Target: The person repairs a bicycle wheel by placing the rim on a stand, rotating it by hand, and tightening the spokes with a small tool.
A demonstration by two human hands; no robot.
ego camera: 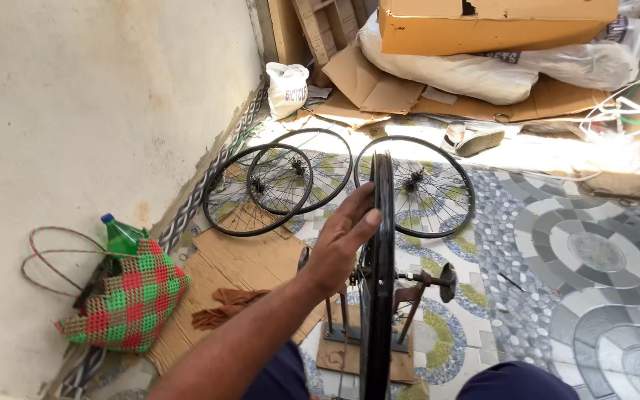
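Black wheel rim [378,281] at centre; red-and-green checked woven bag [129,300] with green bottle [121,235] lower left; grey-and-green circle-patterned floor tiles [594,252] right; brown cardboard [250,255] beneath.

Harsh sun glare top right, sharp focus

The left hand [344,241] lies flat against the upright black wheel rim [379,296] mounted in a metal stand [409,296], three spoked wheels [412,185] flat on the tiled floor [594,252] beyond it, a woven bag [127,304] to its left.
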